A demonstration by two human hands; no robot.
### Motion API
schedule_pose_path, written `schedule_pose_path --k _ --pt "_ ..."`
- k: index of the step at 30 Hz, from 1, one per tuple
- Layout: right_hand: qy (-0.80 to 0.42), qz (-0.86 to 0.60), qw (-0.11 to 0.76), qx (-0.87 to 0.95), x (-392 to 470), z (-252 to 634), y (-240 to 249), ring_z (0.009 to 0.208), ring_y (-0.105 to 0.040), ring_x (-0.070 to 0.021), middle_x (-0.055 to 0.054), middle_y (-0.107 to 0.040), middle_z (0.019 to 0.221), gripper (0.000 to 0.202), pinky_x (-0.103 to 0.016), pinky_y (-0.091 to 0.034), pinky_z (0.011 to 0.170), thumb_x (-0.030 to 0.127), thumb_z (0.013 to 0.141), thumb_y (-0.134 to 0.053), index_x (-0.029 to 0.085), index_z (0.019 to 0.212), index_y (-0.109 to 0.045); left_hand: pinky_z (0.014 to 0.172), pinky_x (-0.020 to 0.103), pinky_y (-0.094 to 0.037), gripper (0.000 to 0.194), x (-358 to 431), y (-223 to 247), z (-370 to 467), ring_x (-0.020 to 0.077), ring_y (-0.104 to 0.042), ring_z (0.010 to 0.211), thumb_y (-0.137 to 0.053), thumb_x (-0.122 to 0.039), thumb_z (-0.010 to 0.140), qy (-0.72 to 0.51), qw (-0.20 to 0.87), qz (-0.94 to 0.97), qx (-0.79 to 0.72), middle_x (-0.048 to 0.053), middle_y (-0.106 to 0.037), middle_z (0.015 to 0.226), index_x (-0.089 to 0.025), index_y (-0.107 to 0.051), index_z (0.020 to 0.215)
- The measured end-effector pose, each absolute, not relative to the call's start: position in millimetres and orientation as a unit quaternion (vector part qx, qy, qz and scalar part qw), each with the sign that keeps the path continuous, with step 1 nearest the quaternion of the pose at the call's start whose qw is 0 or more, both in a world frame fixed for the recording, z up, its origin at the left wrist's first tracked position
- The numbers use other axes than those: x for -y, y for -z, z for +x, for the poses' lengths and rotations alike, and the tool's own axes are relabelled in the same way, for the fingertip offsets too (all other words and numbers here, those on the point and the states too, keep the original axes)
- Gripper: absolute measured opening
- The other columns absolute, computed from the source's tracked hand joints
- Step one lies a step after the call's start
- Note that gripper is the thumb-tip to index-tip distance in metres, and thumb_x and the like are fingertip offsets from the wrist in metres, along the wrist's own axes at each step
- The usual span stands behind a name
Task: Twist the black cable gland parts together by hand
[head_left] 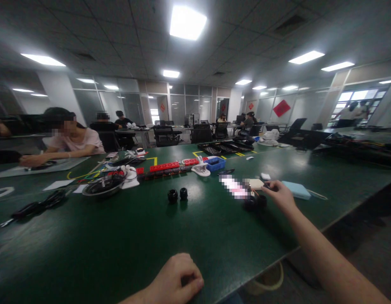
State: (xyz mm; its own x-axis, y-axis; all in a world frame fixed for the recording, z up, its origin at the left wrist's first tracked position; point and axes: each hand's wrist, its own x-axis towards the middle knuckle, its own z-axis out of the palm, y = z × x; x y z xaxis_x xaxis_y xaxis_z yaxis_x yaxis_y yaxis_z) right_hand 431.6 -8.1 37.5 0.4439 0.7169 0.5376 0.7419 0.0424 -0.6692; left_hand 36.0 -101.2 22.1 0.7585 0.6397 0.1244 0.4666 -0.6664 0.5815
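Note:
My right hand (279, 196) reaches over the right part of the table, its fingertips pinched on a small black object (265, 186) whose kind I cannot make out. Just below and left of it lie dark round pieces (250, 204), partly in shadow. Beside those fingers are a cream-coloured flat case (255, 184) and a light blue box (296, 190). My left hand (178, 278) rests near the front edge, fingers loosely curled, nothing visible in them. Two black ribbed round pieces (172, 195) stand side by side in the middle of the table.
On the green table (119, 240) are a metal bowl (103, 186), a row of red blocks (164, 166), a blue bin (215, 163), a white stand (201, 167), a black tray (225, 147) and black cables (40, 206). A person (71, 139) works at the left.

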Motion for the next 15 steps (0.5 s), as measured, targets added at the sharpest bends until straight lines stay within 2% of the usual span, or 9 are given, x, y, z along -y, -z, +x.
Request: schedule_pose_path --k 3,9,15 --pt "0.022 -0.692 0.482 0.537 12 431 -29 0.079 -0.056 -0.0232 -0.007 -0.062 0.086 0.031 -0.032 -0.041 0.066 0.046 0.059 -0.055 0.02 0.062 -0.039 0.062 0.02 -0.038 0.022 100 -20 37 0.0103 -0.053 0.065 -0.047 -0.028 0.078 -0.164 0.266 0.898 -0.309 0.002 -0.06 0.065 -0.016 -0.063 0.07" --pt "0.031 -0.702 0.444 0.556 8 429 -23 0.086 -0.056 -0.0244 -0.008 -0.06 0.095 0.039 -0.034 -0.042 0.071 0.046 0.065 -0.052 0.019 0.093 -0.051 0.062 0.019 -0.038 0.021 97 -16 37 0.0102 -0.053 0.065 -0.048 -0.027 0.078 -0.169 0.274 0.896 -0.307 0.002 -0.061 0.065 -0.016 -0.064 0.071" --pt "0.004 -0.707 0.375 0.6 1 428 -22 0.079 -0.058 -0.0227 -0.005 -0.064 0.086 0.028 -0.032 -0.043 0.068 0.039 0.07 -0.049 0.02 0.084 -0.063 0.063 0.02 -0.039 0.023 98 -20 37 0.0106 -0.054 0.066 -0.045 -0.028 0.079 -0.167 0.278 0.894 -0.309 0.002 -0.062 0.067 -0.016 -0.064 0.07"
